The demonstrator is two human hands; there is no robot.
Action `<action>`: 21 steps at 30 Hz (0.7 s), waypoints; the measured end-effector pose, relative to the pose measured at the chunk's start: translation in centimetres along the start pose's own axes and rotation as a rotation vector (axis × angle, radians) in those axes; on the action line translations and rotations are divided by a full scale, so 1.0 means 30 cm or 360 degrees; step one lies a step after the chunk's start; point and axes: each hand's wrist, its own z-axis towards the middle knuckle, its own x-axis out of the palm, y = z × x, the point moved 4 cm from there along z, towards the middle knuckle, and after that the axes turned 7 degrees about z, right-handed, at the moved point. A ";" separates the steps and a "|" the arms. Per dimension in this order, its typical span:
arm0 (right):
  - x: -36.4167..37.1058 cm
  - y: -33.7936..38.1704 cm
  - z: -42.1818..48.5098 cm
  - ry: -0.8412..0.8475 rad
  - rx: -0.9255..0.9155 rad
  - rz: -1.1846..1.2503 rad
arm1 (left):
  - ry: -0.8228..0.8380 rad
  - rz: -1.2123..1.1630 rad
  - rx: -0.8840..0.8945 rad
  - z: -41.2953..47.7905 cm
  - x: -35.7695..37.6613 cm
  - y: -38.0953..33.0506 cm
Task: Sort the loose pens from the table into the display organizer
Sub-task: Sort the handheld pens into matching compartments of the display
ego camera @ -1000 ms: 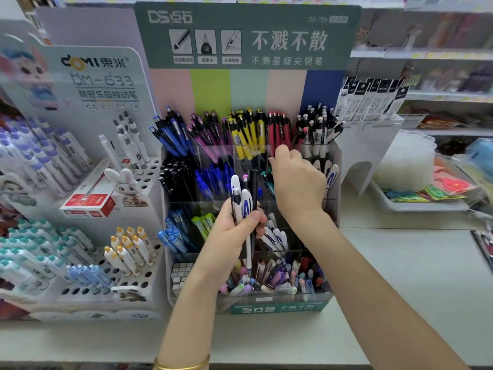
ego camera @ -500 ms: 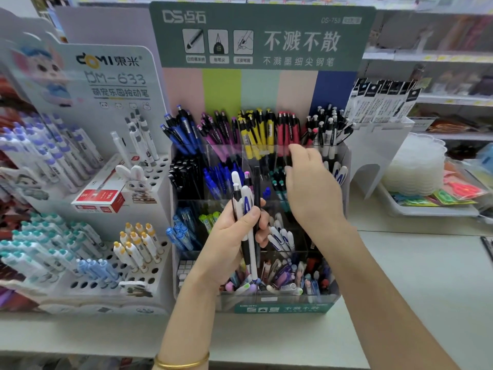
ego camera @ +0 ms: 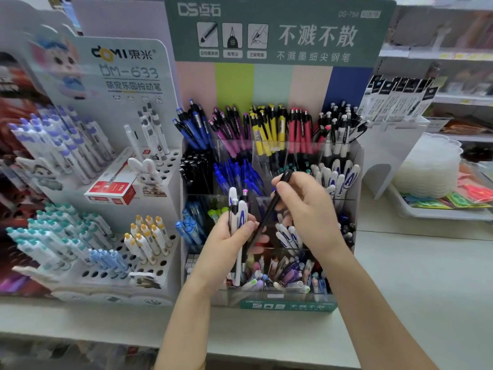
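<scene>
The left hand [ego camera: 234,237] is clutching a bundle of white-and-blue pens [ego camera: 238,209]; the right hand [ego camera: 306,206] is pinching a slim black pen [ego camera: 269,209] over the tiered clear-plastic display organizer [ego camera: 269,297]; sorting is seemingly mid-way, several held pens unplaced.

Green header card [ego camera: 280,33] reads "DS-758"; white display [ego camera: 125,73] "DM-633".

Your left hand [ego camera: 229,239] grips glossy white-and-blue plastic pens [ego camera: 238,212]; your right hand [ego camera: 306,206] pinches a black pen [ego camera: 269,209], smooth plastic with a duller sheen. The organizer [ego camera: 344,182] has clear, shiny plastic dividers and a matt printed card backboard [ego camera: 280,33]. The table [ego camera: 426,276] is smooth, pale, matt. The white rack [ego camera: 165,263] beside it looks like matt plastic.
</scene>
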 end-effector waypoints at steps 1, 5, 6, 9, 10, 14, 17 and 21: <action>-0.001 0.016 0.011 -0.0107 -0.0064 0.0044 | -0.0067 -0.0015 0.0003 0.000 -0.013 0.000; 0.033 0.101 0.049 -0.0429 -0.0414 0.0183 | -0.0324 -0.0050 0.0143 -0.013 -0.075 -0.020; 0.058 0.115 0.058 -0.0452 -0.0485 0.0192 | -0.0367 -0.0082 0.0169 -0.020 -0.089 -0.027; 0.165 0.138 0.088 -0.0362 -0.0658 0.0051 | -0.0408 -0.0160 0.0206 -0.036 -0.126 -0.031; 0.203 0.132 0.098 -0.0312 -0.0692 -0.0030 | -0.0394 -0.0191 0.0201 -0.042 -0.136 -0.029; 0.317 0.087 0.136 -0.0124 -0.0738 -0.0409 | -0.0322 -0.0334 0.0167 -0.054 -0.165 -0.014; 0.366 0.049 0.162 0.0013 -0.0595 -0.0655 | -0.0301 -0.0438 0.0150 -0.061 -0.186 -0.017; 0.408 0.028 0.172 -0.0068 -0.0685 -0.1278 | -0.0243 -0.0538 0.0148 -0.069 -0.211 -0.027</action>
